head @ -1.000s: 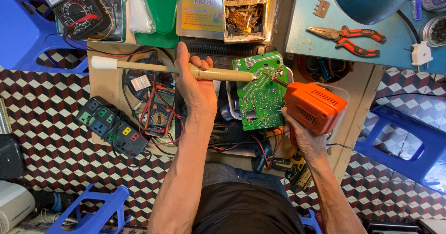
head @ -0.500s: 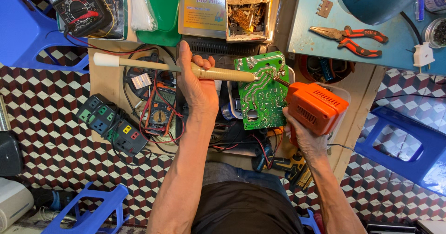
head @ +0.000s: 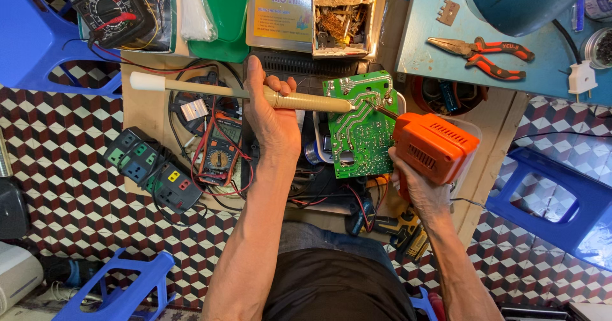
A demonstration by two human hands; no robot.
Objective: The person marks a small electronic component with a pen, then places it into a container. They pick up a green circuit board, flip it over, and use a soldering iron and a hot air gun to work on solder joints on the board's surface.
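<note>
Fingers of left hand (head: 274,114) wrap cream tool (head: 255,94); right hand (head: 417,187) grips orange gun (head: 435,146), fingertips hidden.

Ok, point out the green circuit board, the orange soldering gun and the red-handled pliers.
green circuit board (head: 360,126): head view, middle of its trace side.
orange soldering gun (head: 437,147): head view, side of its orange body.
red-handled pliers (head: 494,56): head view, on the red handles.

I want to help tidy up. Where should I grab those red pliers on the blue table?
Probably by the two red handles of the pliers, coming from the right side. They lie flat with the bare metal jaws pointing left, and the handles spread slightly apart toward the right, so your fingers can wrap around both there. The blue table is bare around them.
</note>
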